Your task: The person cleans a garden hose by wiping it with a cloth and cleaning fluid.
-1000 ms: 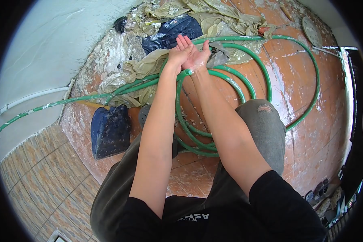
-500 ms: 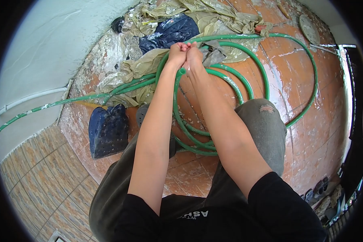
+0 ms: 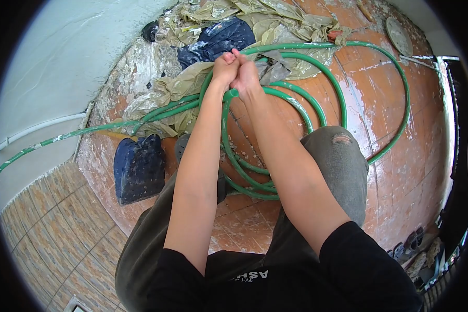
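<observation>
My left hand (image 3: pixel 225 69) and my right hand (image 3: pixel 247 77) are pressed together in front of me with their fingers curled. Whether anything lies between them is hidden. Just below, between my wrists, shows the open cut end of a green hose (image 3: pixel 234 93). The coiled green hose (image 3: pixel 343 99) lies in several loops on the floor, passing behind my hands and round by my knee. A grey cloth scrap (image 3: pixel 276 67) lies right of my right hand. Beyond my fingers is a dark blue plastic sheet or bag (image 3: pixel 226 39) smeared with white.
Crumpled tan plastic sheeting (image 3: pixel 291 23) covers the far floor. A dark blue splattered container (image 3: pixel 139 169) stands at left. The hose runs left along the wall (image 3: pixel 62 52). A round lid-like disc (image 3: pixel 399 37) leans at the far right; shoes (image 3: pixel 411 242) sit lower right.
My hands have shifted slightly up and left, still together, with the fingers in a somewhat different position. The hose loops and floor items have stayed in place.
</observation>
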`<action>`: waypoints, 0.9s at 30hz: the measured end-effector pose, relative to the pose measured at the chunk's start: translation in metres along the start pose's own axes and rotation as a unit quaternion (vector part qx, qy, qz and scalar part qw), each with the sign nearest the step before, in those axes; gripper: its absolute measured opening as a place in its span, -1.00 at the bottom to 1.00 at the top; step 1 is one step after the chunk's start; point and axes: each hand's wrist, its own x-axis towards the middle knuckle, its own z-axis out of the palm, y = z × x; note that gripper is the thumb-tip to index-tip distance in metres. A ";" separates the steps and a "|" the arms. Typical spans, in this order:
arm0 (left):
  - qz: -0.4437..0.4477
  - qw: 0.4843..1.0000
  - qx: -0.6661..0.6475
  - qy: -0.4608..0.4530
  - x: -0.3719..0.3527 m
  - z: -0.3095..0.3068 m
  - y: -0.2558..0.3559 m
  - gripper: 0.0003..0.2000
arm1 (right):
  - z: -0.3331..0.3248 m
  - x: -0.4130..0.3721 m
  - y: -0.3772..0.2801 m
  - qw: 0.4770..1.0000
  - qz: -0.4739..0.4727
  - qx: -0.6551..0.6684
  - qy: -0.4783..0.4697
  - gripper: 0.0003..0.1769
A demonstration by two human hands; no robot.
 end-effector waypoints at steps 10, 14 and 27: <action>0.103 0.993 0.045 -0.031 0.002 -0.006 -0.001 -0.84 | -0.025 0.016 0.004 0.983 0.005 0.144 -0.117 -0.49; -0.014 0.997 -0.069 -0.015 -0.003 -0.008 0.008 -0.86 | -0.015 0.005 0.000 0.988 0.029 0.123 -0.092 -0.43; 0.099 0.955 0.280 -0.015 -0.007 -0.007 0.019 -0.87 | -0.046 0.042 0.015 0.986 -0.035 0.109 -0.124 -0.73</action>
